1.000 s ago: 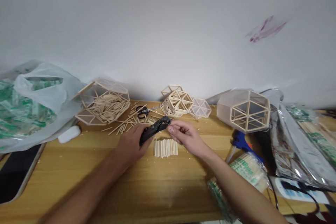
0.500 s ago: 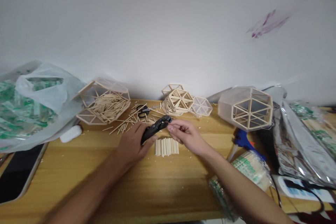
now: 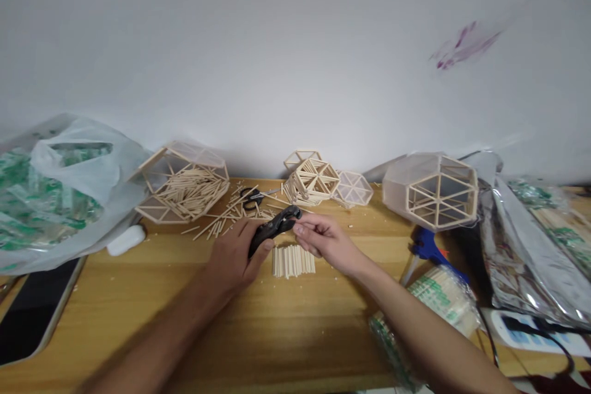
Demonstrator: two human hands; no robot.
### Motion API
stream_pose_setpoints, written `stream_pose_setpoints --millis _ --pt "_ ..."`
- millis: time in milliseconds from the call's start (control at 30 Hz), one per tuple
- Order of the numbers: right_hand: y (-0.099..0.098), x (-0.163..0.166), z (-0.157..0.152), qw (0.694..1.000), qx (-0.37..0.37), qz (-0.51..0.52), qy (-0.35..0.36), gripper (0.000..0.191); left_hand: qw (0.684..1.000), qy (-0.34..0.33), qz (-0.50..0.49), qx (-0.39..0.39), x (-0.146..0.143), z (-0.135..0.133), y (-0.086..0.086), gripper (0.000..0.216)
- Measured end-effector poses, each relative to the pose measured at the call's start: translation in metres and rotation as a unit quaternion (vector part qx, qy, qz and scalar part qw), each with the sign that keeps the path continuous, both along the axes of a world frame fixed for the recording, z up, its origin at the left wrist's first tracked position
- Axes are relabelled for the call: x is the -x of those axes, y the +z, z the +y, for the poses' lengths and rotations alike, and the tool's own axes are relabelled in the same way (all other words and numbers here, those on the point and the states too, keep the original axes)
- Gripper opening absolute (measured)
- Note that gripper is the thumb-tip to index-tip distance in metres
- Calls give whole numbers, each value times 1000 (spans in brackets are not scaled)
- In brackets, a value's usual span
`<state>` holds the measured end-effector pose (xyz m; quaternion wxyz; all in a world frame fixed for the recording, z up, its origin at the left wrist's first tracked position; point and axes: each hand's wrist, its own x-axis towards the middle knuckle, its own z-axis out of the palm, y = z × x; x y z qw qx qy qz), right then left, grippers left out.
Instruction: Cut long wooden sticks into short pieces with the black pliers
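At the middle of the wooden table (image 3: 258, 326), the left hand (image 3: 235, 252) is wrapped around the handles of a black hand tool (image 3: 276, 226), whose head points toward the right hand (image 3: 327, 240). The right hand's thumb and forefinger are drawn together right by that head; whether they pinch anything small cannot be told. The tool is held above the table, and just below it lies a neat row of short pale sticks (image 3: 293, 260), side by side.

Behind the left hand, loose sticks (image 3: 226, 215) are scattered around black-handled scissors (image 3: 252, 198). To their left, an open framed container (image 3: 150, 215) lies on its side with a heap of cut sticks (image 3: 191, 191) in it. Beyond the tool stands a small lattice of sticks (image 3: 318, 177), next to a small translucent hexagonal piece (image 3: 353, 189). Farther right sit a larger translucent hexagonal frame (image 3: 410, 188), a blue glue gun (image 3: 427, 247) and a wrapped stick bundle (image 3: 438, 298) beside the right forearm.
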<state>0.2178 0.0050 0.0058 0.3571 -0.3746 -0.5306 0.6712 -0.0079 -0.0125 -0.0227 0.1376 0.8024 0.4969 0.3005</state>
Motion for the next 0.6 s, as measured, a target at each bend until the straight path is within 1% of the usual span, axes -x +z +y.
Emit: stream_pose_setpoints --millis 167,300,467,600 --pt "2 1 0 1000 13 4 -3 36 1000 0 -16 -6 0 0 -1 31" --pt "1 1 0 1000 20 2 2 37 1000 25 -5 -1 -1 -1 -1 28" --pt "-4 2 1 999 32 -8 -14 41 997 64 17 37 -5 -1 2 31" --pt "-6 3 1 998 53 -9 -23 41 995 75 33 62 -7 0 4 34"
